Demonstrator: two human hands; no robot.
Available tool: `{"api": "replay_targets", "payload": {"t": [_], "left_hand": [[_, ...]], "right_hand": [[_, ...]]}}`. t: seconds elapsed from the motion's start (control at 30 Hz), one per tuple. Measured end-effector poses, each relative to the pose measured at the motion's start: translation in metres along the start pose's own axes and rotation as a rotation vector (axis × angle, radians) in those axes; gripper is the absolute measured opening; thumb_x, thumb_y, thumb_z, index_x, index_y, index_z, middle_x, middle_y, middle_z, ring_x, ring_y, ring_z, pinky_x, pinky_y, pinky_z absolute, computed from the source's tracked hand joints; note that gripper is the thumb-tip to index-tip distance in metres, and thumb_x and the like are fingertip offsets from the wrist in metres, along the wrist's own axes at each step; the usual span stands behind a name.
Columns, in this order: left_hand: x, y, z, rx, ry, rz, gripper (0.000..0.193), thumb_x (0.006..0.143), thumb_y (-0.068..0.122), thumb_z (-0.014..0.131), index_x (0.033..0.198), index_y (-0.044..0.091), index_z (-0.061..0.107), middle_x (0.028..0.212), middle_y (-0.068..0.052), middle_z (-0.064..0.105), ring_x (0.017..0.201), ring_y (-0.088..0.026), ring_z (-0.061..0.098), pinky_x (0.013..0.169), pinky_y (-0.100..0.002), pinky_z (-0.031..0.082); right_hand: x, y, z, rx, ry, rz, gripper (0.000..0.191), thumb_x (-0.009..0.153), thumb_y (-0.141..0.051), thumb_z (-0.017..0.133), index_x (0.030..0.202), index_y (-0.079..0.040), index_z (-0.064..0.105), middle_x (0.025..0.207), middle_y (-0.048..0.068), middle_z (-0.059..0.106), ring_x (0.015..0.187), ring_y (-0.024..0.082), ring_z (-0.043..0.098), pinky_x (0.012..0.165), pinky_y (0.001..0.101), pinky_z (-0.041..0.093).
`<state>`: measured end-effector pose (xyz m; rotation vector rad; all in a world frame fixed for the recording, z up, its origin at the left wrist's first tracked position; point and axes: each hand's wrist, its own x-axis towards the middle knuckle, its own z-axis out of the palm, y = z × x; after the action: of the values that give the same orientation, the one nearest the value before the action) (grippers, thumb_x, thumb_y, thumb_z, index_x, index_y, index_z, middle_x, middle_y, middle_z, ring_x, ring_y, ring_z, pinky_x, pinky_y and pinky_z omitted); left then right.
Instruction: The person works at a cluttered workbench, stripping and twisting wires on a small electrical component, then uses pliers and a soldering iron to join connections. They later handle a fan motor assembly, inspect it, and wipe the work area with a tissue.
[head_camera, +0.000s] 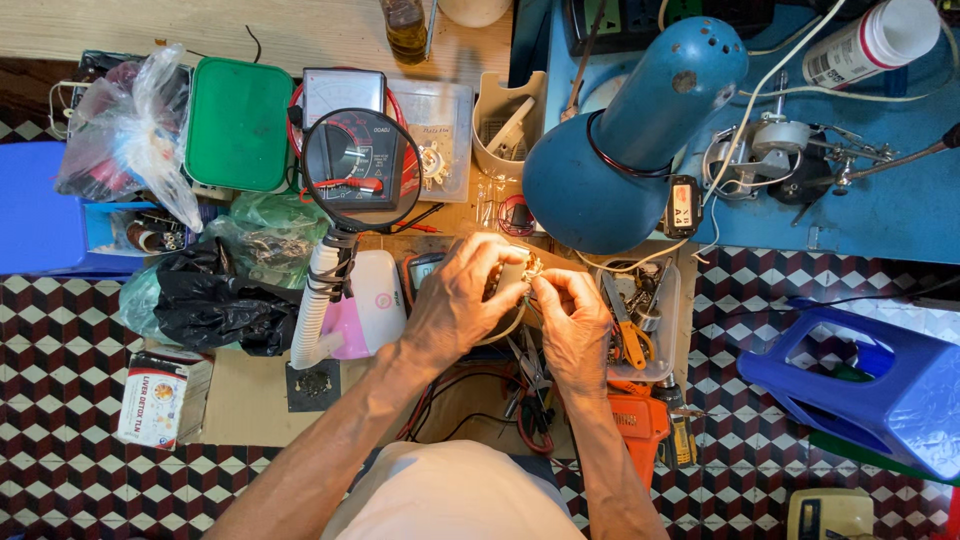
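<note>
My left hand (462, 297) and my right hand (578, 322) meet over the cardboard work mat, under the blue desk lamp (625, 140). Between their fingertips they pinch a small pale electronic part (517, 271) lit brightly by the lamp. The left hand's fingers curl around its left side; the right hand's thumb and forefinger press on its right end. What exactly the part is cannot be made out. A round magnifier (360, 168) on a flexible neck stands just left of my hands.
A clear tray (650, 325) with yellow-handled pliers lies right of my hands, an orange tool (640, 425) below it. Plastic bags (215, 300), a green box (238, 122) and an analog meter (345, 95) crowd the left. A blue plastic can (860, 385) lies on the tiled floor.
</note>
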<state>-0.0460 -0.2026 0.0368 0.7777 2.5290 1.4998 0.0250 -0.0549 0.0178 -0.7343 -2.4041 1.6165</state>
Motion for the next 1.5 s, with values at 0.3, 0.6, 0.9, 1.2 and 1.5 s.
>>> {"api": "replay_targets", "payload": {"t": [0.3,0.6,0.9,1.2,1.5], "left_hand": [[-0.002,-0.001,0.029,0.1,0.07,0.014,0.022,0.083,0.012,0.075,0.104,0.007,0.068,0.123,-0.012,0.063,0.116,-0.033,0.061,0.1,-0.043,0.05],[0.006,-0.012,0.024,0.18,0.032,0.142,0.014,0.089,0.01,0.072,0.1,0.004,0.066,0.116,-0.012,0.065,0.112,-0.032,0.062,0.098,-0.044,0.05],[0.008,-0.017,0.023,0.202,0.066,0.274,0.015,0.093,0.008,0.07,0.105,0.004,0.062,0.113,-0.011,0.065,0.111,-0.03,0.064,0.093,-0.04,0.054],[0.012,-0.021,0.023,0.174,0.037,0.273,0.013,0.094,0.007,0.068,0.104,0.004,0.061,0.106,-0.01,0.065,0.104,-0.03,0.063,0.091,-0.041,0.053],[0.013,-0.015,0.018,0.141,0.054,0.249,0.012,0.092,0.008,0.068,0.101,0.003,0.062,0.107,-0.011,0.066,0.106,-0.03,0.063,0.093,-0.042,0.052]], "right_hand": [[0.008,0.0,-0.011,-0.051,-0.027,-0.041,0.012,0.096,-0.012,0.071,0.101,-0.001,0.074,0.096,0.004,0.069,0.083,0.01,0.065,0.072,0.0254,0.053],[0.009,-0.001,-0.013,-0.025,-0.064,0.01,0.014,0.096,-0.012,0.071,0.102,0.0,0.073,0.092,0.005,0.071,0.08,0.01,0.066,0.072,0.0253,0.055],[0.011,-0.005,-0.012,-0.063,-0.066,-0.037,0.013,0.096,-0.011,0.069,0.101,0.001,0.071,0.093,0.007,0.072,0.082,0.012,0.07,0.074,0.0272,0.056],[0.008,-0.002,-0.006,-0.041,-0.03,-0.072,0.014,0.097,-0.013,0.069,0.102,-0.001,0.071,0.095,0.005,0.07,0.082,0.012,0.069,0.074,0.0272,0.056],[0.016,-0.005,-0.009,-0.076,-0.069,-0.046,0.015,0.097,-0.015,0.07,0.1,-0.001,0.07,0.092,0.005,0.069,0.077,0.012,0.065,0.07,0.0275,0.054]]}}
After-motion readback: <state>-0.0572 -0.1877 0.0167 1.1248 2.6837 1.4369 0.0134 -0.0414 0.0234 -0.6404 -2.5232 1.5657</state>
